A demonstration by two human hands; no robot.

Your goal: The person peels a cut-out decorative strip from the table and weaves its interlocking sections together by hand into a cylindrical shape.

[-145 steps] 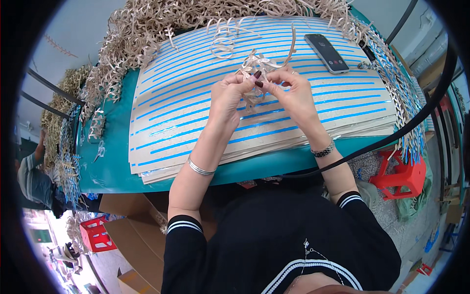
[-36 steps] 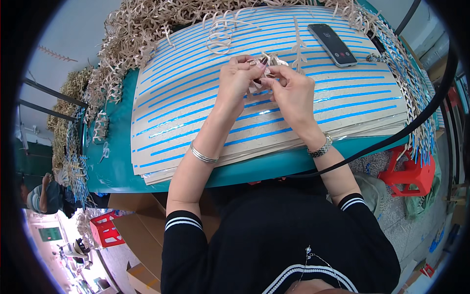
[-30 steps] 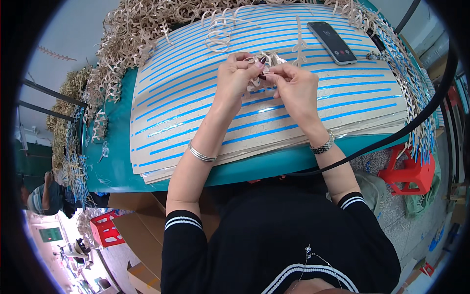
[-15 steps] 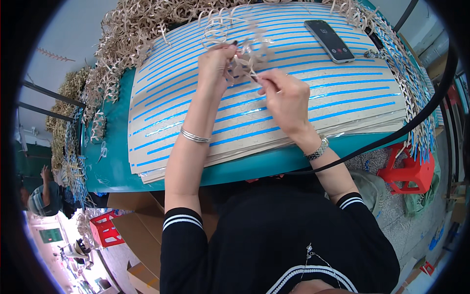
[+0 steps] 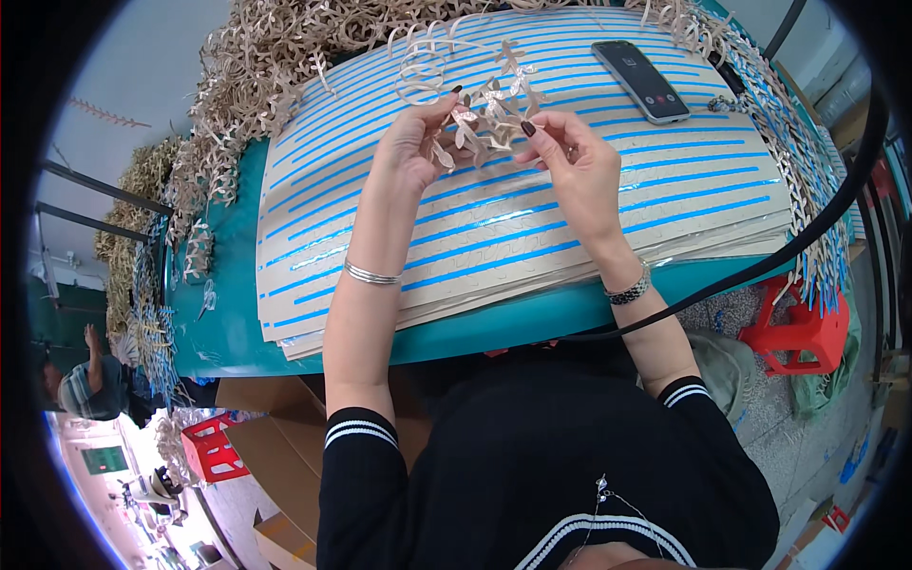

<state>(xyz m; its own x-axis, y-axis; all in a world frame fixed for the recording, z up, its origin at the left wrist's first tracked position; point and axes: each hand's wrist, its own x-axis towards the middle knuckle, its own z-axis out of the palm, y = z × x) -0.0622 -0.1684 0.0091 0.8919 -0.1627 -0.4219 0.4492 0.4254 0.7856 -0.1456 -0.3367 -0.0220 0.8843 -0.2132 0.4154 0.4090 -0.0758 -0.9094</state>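
Both my hands hold one beige leaf-shaped strip [image 5: 493, 106], a cut garland with small shiny leaves, above a stack of sheets. My left hand [image 5: 418, 138] pinches its left part between thumb and fingers. On the other side my right hand [image 5: 578, 161] has its thumb and fingertips closed on the strip's lower right part. The stack of beige sheets [image 5: 456, 237] carries blue stripes and faint cut outlines. Just beyond my left hand, a loosely coiled beige strip [image 5: 423, 71] rests on the top sheet.
A large heap of beige leaf strips [image 5: 275, 57] covers the table's far left. A phone [image 5: 640, 82] lies at the far right of the sheets. Blue and beige strips [image 5: 807, 218] hang over the right edge. A black cable [image 5: 750, 271] crosses at right, above a red stool [image 5: 798, 332].
The leaf strip, blurred before, now shows spread out between my hands. My right hand has shifted slightly right and turned, its thumb now on top.
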